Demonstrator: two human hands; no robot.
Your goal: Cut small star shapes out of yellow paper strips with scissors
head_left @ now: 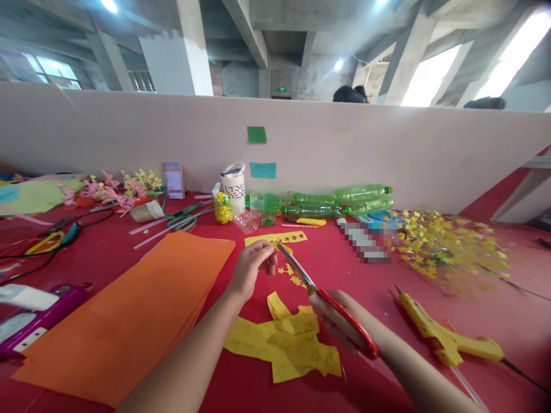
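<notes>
My left hand [253,265] pinches a small piece of yellow paper [280,239], partly hidden by the fingers. In my right hand [338,312] is a pair of scissors [344,321] with red handles, its blade tips right at that piece. Below the blades lie several small yellow stars [294,278] on the red table. Behind my left hand rests a yellow strip [299,236] with star-shaped marks. Nearer to me, between my forearms, are yellow sheets [279,344] with faint drawn outlines.
Orange sheets [142,310] are stacked at the left, beside a purple power strip [64,304]. A yellow glue gun [447,335] lies at the right, below a bunch of yellow star sprigs [443,244]. Green plastic bottles [318,209], a yellow cutter [310,222] and a white tumbler [235,189] line the back.
</notes>
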